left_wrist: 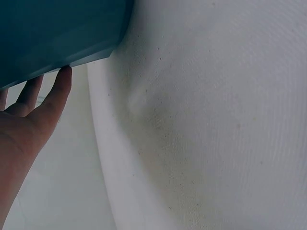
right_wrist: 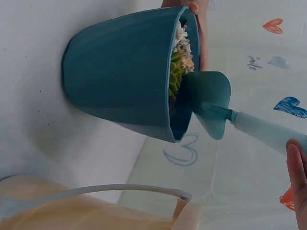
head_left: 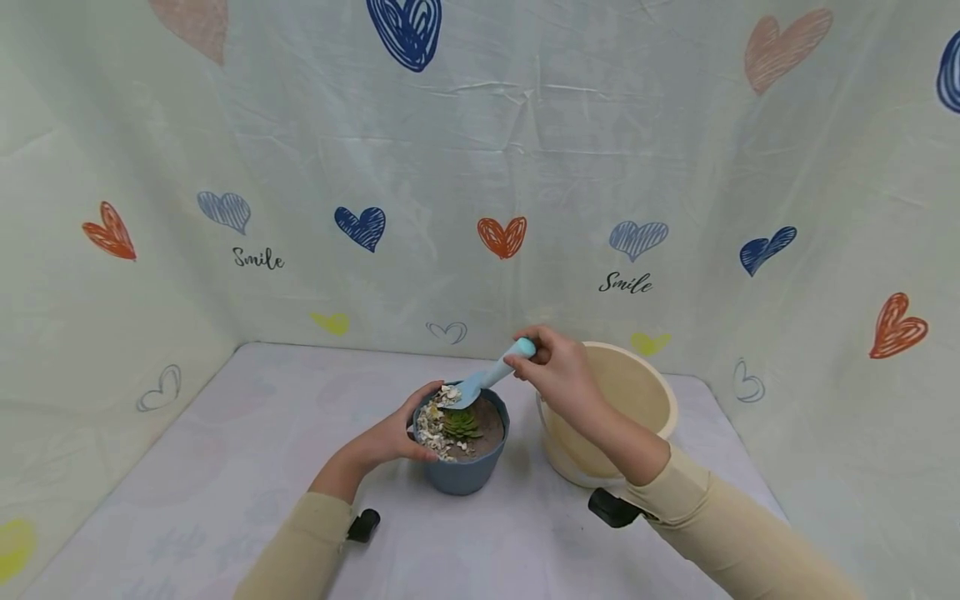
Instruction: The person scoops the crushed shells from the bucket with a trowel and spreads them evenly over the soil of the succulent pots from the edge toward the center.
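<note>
A blue flowerpot (head_left: pixel 463 478) stands on the table, holding brown soil and a small green succulent (head_left: pixel 461 426). Pale stone chips (head_left: pixel 431 432) cover the soil on the plant's left side. My left hand (head_left: pixel 392 435) grips the pot's left side, thumb towards the near rim and fingers towards the far rim. Between the thumb and fingers of my right hand (head_left: pixel 564 375) is the handle of a light blue trowel (head_left: pixel 497 373). Its blade tilts down over the far part of the pot, above the chips and succulent. In the right wrist view the trowel blade (right_wrist: pixel 211 93) overlaps the pot's opening.
Just right of the pot stands a large cream bucket (head_left: pixel 558 450), partly behind my right forearm. A pale cloth covers the table (head_left: pixel 285 400). Heart-printed curtain walls (head_left: pixel 435 167) rise behind the table and at both sides.
</note>
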Demonstrator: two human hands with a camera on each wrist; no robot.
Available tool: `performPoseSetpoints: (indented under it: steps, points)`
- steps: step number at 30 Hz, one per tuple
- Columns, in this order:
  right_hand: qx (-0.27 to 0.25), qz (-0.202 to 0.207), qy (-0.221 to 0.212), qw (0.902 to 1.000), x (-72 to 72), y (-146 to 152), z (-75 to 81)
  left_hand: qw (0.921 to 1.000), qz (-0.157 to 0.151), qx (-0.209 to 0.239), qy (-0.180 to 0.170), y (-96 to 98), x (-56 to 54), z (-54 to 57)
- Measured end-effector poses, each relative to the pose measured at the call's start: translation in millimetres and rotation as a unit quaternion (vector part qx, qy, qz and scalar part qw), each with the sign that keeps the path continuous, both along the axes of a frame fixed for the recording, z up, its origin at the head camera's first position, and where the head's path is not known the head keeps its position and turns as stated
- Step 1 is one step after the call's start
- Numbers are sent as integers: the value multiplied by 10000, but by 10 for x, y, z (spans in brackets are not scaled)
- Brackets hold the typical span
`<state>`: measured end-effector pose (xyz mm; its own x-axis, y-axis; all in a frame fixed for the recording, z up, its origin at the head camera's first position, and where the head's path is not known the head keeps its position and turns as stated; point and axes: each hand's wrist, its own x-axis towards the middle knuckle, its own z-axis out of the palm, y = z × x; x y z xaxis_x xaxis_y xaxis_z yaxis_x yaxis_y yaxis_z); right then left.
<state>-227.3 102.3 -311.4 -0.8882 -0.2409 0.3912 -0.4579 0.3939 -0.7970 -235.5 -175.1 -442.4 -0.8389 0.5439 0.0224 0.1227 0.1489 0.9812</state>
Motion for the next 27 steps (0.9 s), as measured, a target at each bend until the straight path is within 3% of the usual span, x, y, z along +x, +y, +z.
performPoseSetpoints:
  steps: [13,27]
  points:
    - [79,-123,109,9998,1,7,27,9990,413,-158,-89,55,106,8]
    - [220,-96,122,9996,17,-2,74,9973,731,-27,-92,144,208,6]
